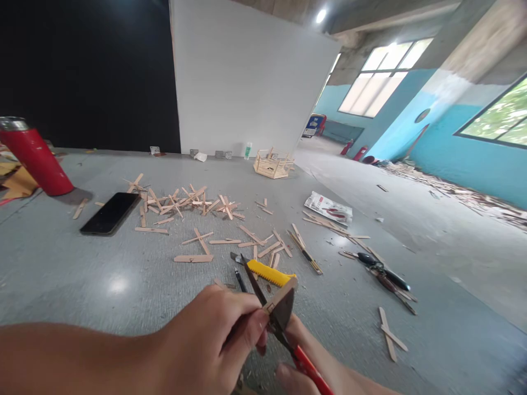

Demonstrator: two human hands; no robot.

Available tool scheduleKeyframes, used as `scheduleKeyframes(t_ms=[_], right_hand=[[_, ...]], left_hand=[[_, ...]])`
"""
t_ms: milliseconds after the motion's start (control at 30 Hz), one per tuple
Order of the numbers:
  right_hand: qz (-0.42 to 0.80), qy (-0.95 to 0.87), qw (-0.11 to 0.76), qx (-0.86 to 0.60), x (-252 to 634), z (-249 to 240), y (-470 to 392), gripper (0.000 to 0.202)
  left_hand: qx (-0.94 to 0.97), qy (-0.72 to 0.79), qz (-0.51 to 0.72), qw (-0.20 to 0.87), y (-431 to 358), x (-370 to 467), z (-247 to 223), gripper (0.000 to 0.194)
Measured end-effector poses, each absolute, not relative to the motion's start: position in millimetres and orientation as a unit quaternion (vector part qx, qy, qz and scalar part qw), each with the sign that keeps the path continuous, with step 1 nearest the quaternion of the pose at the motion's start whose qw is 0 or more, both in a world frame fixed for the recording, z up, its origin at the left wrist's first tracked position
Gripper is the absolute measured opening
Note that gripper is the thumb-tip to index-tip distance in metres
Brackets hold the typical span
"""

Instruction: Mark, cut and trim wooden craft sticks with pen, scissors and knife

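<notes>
Near the bottom centre my left hand (222, 329) pinches a short wooden stick (281, 295) between thumb and fingers. My right hand (307, 356) is closed round the red handle of a pair of scissors (307, 366). The dark blades are spread, with the stick between them close to my left fingertips. Just beyond the hands lie a yellow utility knife (272, 272) and a black pen (240, 280). Part of my right hand is hidden behind the scissors and the stick.
Loose wooden sticks (191, 258) lie scattered over the grey table. A phone (110, 213) and a red bottle (38, 159) are at the left. Pliers (382, 271) and a white packet (328, 207) lie right. A small stick frame (272, 167) stands at the back.
</notes>
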State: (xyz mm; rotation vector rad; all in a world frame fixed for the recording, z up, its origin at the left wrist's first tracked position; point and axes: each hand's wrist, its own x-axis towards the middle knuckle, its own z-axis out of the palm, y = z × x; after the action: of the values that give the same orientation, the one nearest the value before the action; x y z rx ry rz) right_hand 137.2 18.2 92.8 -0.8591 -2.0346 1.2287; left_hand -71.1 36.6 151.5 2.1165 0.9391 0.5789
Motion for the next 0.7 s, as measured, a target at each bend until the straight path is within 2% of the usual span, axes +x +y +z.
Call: scheduleKeyframes(t_ms=[67, 233, 333, 467, 533, 700], right_hand=[[0.47, -0.776, 0.279, -0.316, 137.9, 95.3, 19.0, 0.03], [0.492, -0.756, 0.219, -0.372, 134.8, 117.6, 9.9, 0.035], [0.506, -0.742, 0.238, -0.369, 132.6, 115.0, 5.0, 0.042], [0.518, -0.72, 0.287, -0.362, 133.7, 86.2, 3.3, 0.05], [0.509, -0.718, 0.32, -0.35, 135.4, 67.9, 4.0, 0.05], [0.516, -0.714, 0.332, -0.337, 138.6, 41.6, 7.0, 0.045]], left_hand=[[0.823, 0.359, 0.213, 0.386, 38.1, -75.1, 155.3, 0.037], [0.814, 0.368, 0.163, 0.419, 38.1, -86.2, 161.7, 0.031], [0.802, 0.364, 0.173, 0.442, 38.0, -85.1, 161.5, 0.033], [0.789, 0.358, 0.197, 0.459, 37.6, -78.8, 156.5, 0.034], [0.789, 0.352, 0.211, 0.457, 35.9, -77.1, 153.5, 0.035], [0.784, 0.363, 0.256, 0.433, 30.6, -75.4, 148.0, 0.036]])
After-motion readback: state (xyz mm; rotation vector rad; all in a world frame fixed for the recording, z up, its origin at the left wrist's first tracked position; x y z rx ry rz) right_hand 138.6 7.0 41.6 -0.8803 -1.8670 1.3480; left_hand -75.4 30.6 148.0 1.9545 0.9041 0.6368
